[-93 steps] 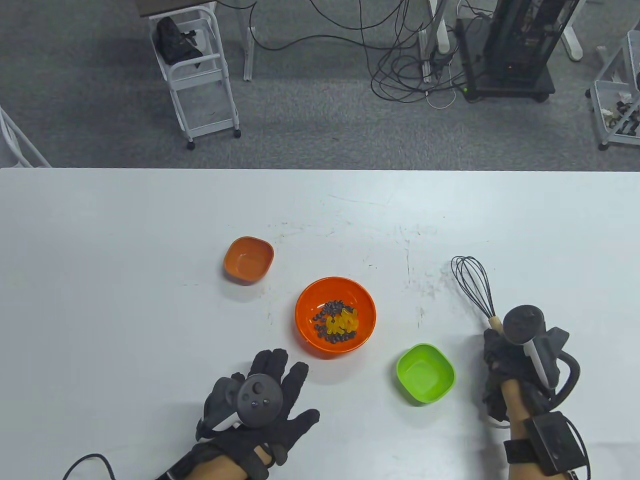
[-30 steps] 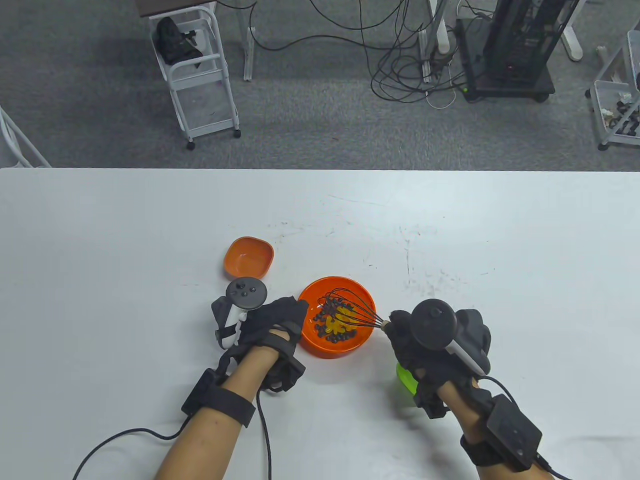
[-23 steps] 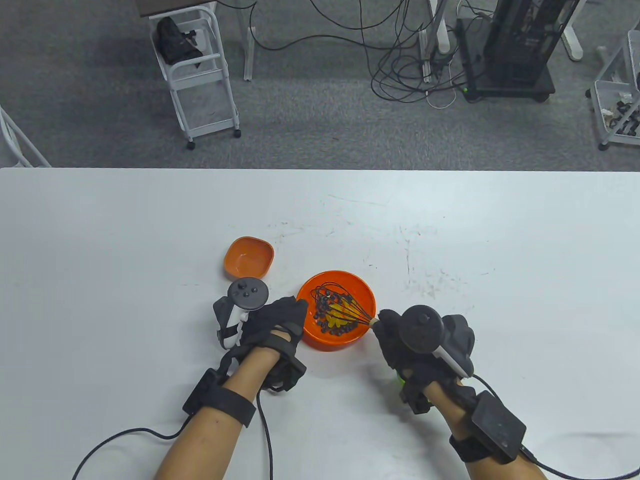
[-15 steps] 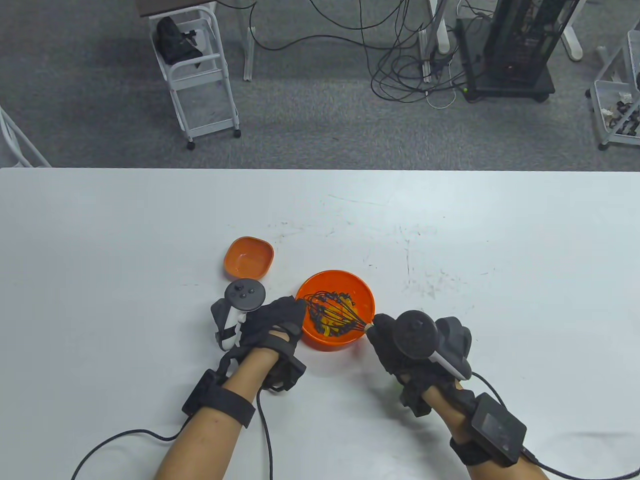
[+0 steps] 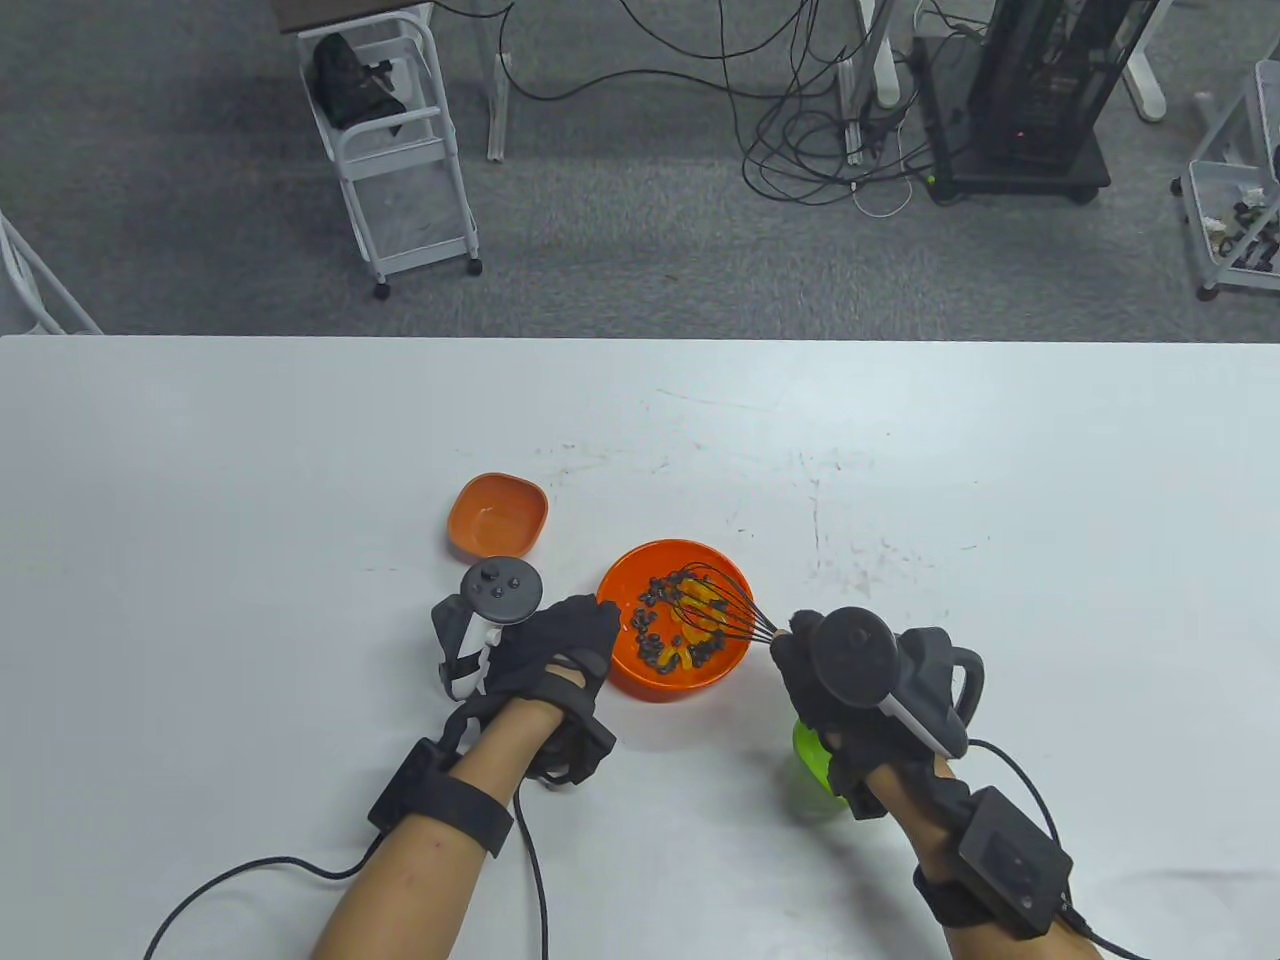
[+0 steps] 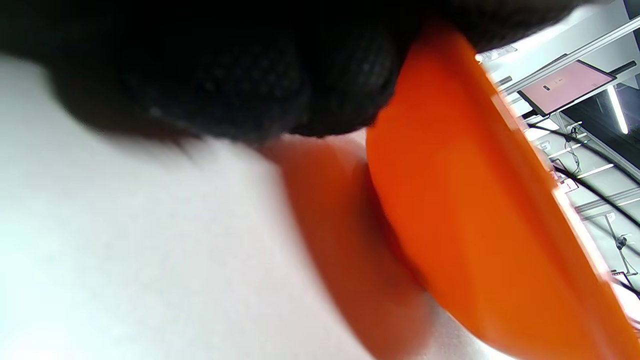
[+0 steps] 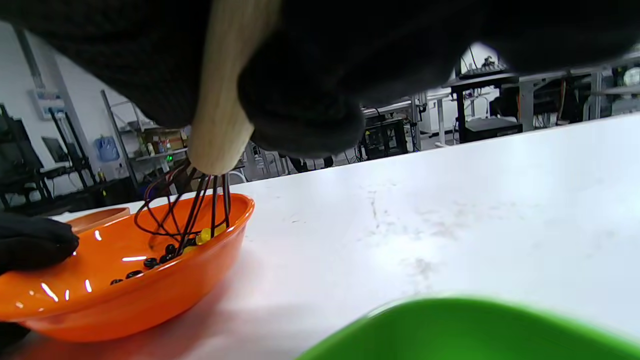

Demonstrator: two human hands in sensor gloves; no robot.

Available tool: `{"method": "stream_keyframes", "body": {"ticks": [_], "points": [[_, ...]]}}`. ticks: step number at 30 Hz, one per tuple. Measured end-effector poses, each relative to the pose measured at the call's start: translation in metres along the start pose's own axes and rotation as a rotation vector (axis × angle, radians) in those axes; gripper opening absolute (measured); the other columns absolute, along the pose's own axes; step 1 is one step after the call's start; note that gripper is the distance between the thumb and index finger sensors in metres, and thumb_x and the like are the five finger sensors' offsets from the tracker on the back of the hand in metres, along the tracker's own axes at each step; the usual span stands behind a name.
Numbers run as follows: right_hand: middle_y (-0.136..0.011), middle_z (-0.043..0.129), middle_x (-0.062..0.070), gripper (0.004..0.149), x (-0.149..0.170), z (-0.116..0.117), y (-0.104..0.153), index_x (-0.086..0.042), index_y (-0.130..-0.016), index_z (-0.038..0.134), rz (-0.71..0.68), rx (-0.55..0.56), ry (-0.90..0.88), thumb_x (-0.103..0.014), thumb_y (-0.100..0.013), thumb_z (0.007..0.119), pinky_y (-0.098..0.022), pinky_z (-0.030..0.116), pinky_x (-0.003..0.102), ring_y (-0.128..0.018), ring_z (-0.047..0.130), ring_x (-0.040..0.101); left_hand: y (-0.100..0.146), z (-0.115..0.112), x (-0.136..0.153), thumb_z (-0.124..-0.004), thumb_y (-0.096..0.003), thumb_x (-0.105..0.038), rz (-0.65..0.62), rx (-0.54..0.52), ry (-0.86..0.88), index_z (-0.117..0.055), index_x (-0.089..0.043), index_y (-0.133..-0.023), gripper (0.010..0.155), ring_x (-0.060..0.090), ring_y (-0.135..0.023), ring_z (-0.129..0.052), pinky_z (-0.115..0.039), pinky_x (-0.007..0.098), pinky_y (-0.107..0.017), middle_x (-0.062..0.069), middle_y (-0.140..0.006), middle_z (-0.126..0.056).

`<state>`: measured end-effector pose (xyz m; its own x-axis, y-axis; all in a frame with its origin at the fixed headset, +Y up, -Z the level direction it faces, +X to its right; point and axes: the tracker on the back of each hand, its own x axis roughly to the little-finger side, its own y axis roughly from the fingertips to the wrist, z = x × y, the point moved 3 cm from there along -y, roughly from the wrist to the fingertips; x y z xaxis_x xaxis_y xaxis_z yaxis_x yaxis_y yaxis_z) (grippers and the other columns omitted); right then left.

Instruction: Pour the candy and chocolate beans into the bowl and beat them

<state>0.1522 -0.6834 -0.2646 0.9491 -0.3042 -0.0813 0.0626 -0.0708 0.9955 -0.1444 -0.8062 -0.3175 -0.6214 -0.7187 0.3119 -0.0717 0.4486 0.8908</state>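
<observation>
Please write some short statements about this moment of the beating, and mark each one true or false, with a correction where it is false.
1. The right hand grips the whisk, whose wires are inside the round orange bowl. True.
2. The left hand lies flat on the table, apart from the bowl. False: it holds the bowl's left rim.
3. The chocolate beans are in the green dish. False: they lie in the round orange bowl.
4. The small orange dish stands beyond the left hand. True.
</observation>
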Motion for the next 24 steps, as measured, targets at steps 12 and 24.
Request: {"method": "stream_keyframes", "body": {"ticks": [12, 24], "points": [[-0.038, 0.106, 0.007, 0.049, 0.0, -0.005, -0.001, -0.013, -0.078, 0.096, -0.044, -0.186, -0.052, -0.05, -0.047, 0.086, -0.003, 0.09, 0.042, -0.002, 0.093, 0.021, 0.001, 0.002, 0.002, -0.067, -0.0498, -0.061, 0.022, -0.017, 0.026, -0.084, -0.018, -0.068, 0.05, 0.02, -0.026, -0.1, -0.089, 0.033, -0.014, -0.004, -0.048, -0.101], [-0.038, 0.105, 0.006, 0.052, 0.014, 0.013, -0.007, -0.011, -0.08, 0.094, 0.101, -0.092, -0.154, -0.049, -0.047, 0.082, -0.002, 0.09, 0.04, -0.001, 0.093, 0.019, 0.0, -0.001, -0.001, -0.069, -0.0494, -0.061, -0.001, 0.016, 0.012, -0.085, -0.018, -0.067, 0.049, 0.021, -0.025, -0.1, -0.089, 0.034, -0.014, -0.004, -0.048, -0.101]]}}
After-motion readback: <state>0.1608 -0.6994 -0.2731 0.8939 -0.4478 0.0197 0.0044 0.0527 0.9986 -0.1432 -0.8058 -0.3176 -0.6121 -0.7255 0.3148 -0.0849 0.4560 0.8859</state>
